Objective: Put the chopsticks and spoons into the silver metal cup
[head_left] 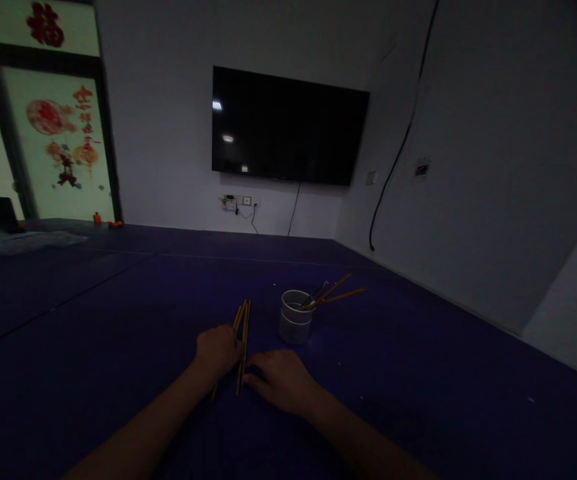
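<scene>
Several thin wooden chopsticks (245, 327) lie on the purple surface, pointing away from me and slightly fanned. My left hand (219, 350) is closed over them near the middle and hides part of their length. From the right, my right hand (281, 380) has its thumb and fingertips together at the lower part of one chopstick. Just beyond my right hand stands a grey cup (295, 327), upright. Wooden chopsticks (342, 296) and a dark, thin utensil (314, 293) lean out of it to the right.
The broad purple surface (168, 287) reaches to the walls. A black television (288, 127) hangs above sockets (241, 201) and loose wires. A dark cable (398, 157) runs down the right wall. At the far left lie clear plastic sheeting (28, 241) and small orange items (115, 225).
</scene>
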Demonstrator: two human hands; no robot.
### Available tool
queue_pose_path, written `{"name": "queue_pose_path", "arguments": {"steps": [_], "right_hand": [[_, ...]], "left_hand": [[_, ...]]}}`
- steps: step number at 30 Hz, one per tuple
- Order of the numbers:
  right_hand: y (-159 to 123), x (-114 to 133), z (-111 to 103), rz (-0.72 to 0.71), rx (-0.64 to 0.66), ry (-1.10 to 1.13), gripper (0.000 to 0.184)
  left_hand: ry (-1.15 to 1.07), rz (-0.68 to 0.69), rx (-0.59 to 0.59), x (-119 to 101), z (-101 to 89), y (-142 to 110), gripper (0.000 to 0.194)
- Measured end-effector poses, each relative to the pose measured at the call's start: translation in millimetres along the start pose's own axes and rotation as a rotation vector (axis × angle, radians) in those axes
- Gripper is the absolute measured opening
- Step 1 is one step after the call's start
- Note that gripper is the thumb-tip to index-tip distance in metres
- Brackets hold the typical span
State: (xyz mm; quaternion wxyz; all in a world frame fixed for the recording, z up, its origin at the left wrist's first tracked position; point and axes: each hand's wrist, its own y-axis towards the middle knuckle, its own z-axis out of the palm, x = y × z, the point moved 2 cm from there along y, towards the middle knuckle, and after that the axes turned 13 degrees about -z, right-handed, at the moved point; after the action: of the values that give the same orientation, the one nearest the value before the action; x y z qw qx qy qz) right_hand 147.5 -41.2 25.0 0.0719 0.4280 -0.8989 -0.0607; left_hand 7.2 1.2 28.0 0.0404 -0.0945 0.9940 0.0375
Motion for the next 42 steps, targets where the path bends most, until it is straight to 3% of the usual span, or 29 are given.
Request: {"name": "queue_pose_path", "arguments": {"steps": [33,42], "right_hand": [[1.4,0.9,-1.8,0.005,0.008,-0.005,0.033],[2.8,-2.5,-4.4,0.105,-0.152,-0.001,0.029]], "left_hand": [[0.018,-0.051,-0.02,3.1,0.4,1.7,0.033],[-0.011,0.115,-0.047,-7.0,-9.1,-8.1,0.031]]}}
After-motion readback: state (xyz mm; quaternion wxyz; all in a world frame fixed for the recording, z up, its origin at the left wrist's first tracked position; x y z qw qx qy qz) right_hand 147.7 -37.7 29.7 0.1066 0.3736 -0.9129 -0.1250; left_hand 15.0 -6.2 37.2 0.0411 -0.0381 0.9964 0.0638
